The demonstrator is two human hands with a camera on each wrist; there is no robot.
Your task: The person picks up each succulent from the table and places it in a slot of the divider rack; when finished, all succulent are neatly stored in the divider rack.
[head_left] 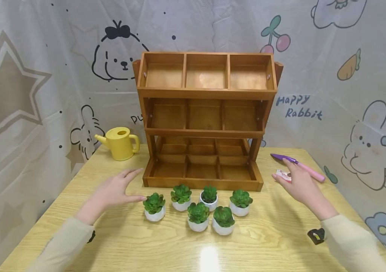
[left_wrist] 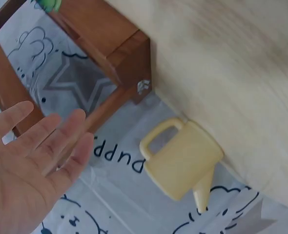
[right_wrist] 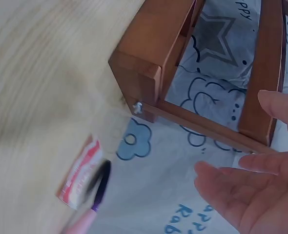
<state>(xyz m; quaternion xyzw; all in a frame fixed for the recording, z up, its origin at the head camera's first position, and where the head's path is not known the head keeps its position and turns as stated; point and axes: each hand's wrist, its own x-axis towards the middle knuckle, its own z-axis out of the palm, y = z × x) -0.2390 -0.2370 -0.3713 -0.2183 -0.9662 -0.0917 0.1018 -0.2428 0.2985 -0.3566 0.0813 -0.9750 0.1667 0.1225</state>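
My left hand (head_left: 115, 190) hovers over the table, fingers straight and thumb apart, its thumb tip beside the leftmost potted succulent (head_left: 154, 207). Nothing is in its palm (left_wrist: 22, 180) in the left wrist view. On the right, my other hand (head_left: 299, 182) is held out with relaxed fingers, over a small red-and-white packet (head_left: 282, 175) and close to a trowel (head_left: 309, 170) with a purple blade and pink handle. Several succulents in white pots, one of them at the front (head_left: 223, 221), stand between the hands. Behind them rises a brown wooden tiered rack (head_left: 203, 184) with divided compartments.
A yellow watering can (head_left: 120, 143) stands at the back left of the wooden table (head_left: 179, 249), left of the rack. Cartoon-printed cloth (head_left: 193, 26) hangs around the table's back and sides. A small black object (head_left: 316, 236) shows beside the right sleeve.
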